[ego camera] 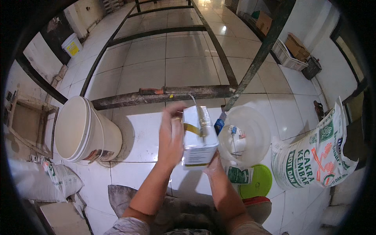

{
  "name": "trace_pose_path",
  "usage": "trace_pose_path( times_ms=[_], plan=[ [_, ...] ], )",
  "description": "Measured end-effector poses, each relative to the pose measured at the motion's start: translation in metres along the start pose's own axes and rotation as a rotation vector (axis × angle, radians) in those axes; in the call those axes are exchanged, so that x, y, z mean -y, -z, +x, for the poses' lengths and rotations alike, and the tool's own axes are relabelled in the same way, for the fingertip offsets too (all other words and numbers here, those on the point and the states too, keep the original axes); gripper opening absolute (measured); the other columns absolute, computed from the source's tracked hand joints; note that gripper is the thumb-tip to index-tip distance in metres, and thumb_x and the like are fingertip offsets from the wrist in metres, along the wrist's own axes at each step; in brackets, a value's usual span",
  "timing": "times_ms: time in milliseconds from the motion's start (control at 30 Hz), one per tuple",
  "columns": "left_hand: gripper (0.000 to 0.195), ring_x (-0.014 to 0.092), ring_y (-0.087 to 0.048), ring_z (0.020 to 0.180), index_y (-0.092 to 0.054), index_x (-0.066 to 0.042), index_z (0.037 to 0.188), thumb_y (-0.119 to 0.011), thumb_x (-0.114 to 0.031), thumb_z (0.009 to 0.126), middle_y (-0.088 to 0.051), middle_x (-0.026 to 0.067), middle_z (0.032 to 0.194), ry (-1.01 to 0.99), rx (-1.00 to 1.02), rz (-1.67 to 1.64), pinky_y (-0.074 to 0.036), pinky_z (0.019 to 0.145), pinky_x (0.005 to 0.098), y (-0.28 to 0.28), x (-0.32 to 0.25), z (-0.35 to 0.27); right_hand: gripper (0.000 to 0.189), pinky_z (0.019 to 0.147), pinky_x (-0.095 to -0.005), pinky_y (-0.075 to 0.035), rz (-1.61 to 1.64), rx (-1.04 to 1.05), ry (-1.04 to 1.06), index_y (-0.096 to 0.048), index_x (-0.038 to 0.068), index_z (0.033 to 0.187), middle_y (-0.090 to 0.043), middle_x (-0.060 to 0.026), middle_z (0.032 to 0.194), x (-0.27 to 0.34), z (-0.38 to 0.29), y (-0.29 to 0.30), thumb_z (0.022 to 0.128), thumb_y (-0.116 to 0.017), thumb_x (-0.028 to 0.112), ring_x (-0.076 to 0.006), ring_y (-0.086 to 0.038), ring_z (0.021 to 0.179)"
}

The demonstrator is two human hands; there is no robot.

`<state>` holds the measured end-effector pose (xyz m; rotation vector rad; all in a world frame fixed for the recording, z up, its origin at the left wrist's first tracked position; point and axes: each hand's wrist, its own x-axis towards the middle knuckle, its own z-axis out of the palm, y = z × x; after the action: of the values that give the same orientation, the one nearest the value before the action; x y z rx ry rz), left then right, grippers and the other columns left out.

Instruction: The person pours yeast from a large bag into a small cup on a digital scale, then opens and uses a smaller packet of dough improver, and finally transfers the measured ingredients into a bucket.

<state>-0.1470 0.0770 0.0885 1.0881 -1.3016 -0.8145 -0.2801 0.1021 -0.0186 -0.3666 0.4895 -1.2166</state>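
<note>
A white cardboard box with clear tape and a gold band stands up between my hands. My left hand is blurred at the box's left side, its fingers bent near the upper corner; whether it grips the box is unclear. Under the box's lower right edge, my right hand supports it, mostly hidden behind it. A blue item, perhaps a packet or a tool, shows just right of the box. Farther right, a translucent plastic tub holds binder clips and other small things.
A lidded white bucket stands at left. A dark metal frame spans the floor ahead. To the right are a large printed flour sack, a green round lid and a small green-and-white packet. A crate lies farther back.
</note>
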Motion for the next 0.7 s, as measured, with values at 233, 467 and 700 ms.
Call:
trace_pose_path(
  times_ms=[233, 467, 700],
  plan=[
    [0.096, 0.027, -0.045, 0.119, -0.038, 0.001, 0.130, -0.086, -0.032, 0.054, -0.046, 0.0211, 0.127, 0.476, 0.236, 0.094, -0.037, 0.098, 0.0369, 0.037, 0.063, -0.073, 0.075, 0.098, -0.0318, -0.034, -0.515, -0.154, 0.192, -0.034, -0.004, 0.130, -0.047, -0.0090, 0.123, -0.040, -0.005, 0.031, 0.073, -0.074, 0.025, -0.0197, -0.046, 0.111],
    [0.080, 0.020, -0.053, 0.108, -0.039, 0.003, 0.128, -0.078, -0.012, 0.059, -0.056, 0.0136, 0.117, 0.660, 0.179, 0.046, -0.042, 0.093, 0.0322, 0.046, 0.186, -0.156, 0.049, 0.084, -0.0352, -0.044, -1.070, -0.322, 0.021, -0.050, 0.000, 0.119, -0.058, -0.0174, 0.105, -0.123, -0.030, 0.148, 0.081, -0.066, 0.026, -0.0254, -0.057, 0.096],
    [0.074, 0.027, -0.054, 0.110, -0.043, -0.005, 0.125, -0.073, -0.003, 0.058, -0.056, 0.0158, 0.116, 0.524, 0.395, 0.272, -0.042, 0.094, 0.0339, 0.034, 0.208, -0.171, 0.047, 0.082, -0.0408, -0.044, -1.529, -0.550, -0.172, -0.054, 0.002, 0.115, -0.059, -0.0242, 0.102, -0.078, -0.053, 0.132, 0.084, -0.060, 0.037, -0.0391, -0.056, 0.096]
  ],
)
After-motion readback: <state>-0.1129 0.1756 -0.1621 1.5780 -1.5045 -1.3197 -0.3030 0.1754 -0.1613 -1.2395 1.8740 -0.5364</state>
